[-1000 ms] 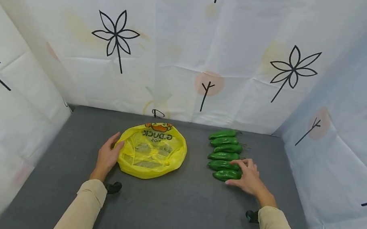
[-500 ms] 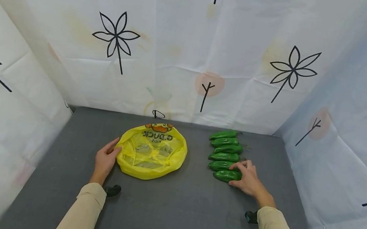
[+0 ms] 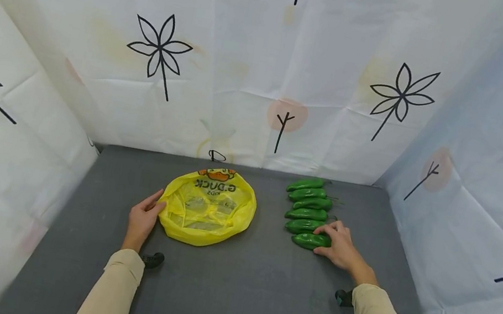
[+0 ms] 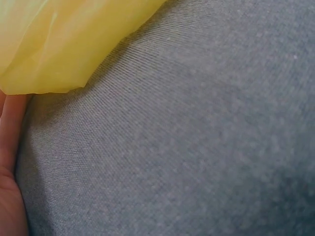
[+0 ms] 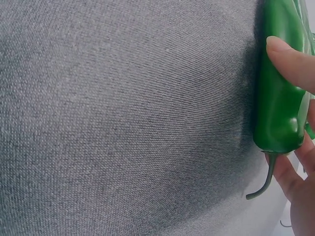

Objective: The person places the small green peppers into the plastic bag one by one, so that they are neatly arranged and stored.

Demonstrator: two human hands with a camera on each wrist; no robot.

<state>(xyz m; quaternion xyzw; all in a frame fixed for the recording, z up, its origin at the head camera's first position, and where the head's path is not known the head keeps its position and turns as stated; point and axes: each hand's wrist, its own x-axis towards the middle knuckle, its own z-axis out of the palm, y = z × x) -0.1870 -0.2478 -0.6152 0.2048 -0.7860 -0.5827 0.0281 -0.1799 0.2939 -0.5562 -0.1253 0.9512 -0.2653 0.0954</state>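
Observation:
A yellow plastic bag, its mouth spread wide with a duck print at the back, sits left of centre on the dark grey table. My left hand holds its left edge between thumb and fingers; the left wrist view shows the bag's yellow plastic covering the thumb tip. Several green chili peppers lie in a column to the right. Around the nearest chili pepper, my right hand has its thumb on the near side and fingers beyond. In the right wrist view, the thumb presses that pepper's shiny side.
The other chili peppers lie side by side behind the gripped one, stems pointing right. White printed cloth walls enclose the grey table at the back and sides. A dark strap end shows at the left wrist.
My right thumb and fingers have closed in on the nearest chili pepper. The left hand has slid slightly left and down at the bag's edge. Bag and peppers stay in place.

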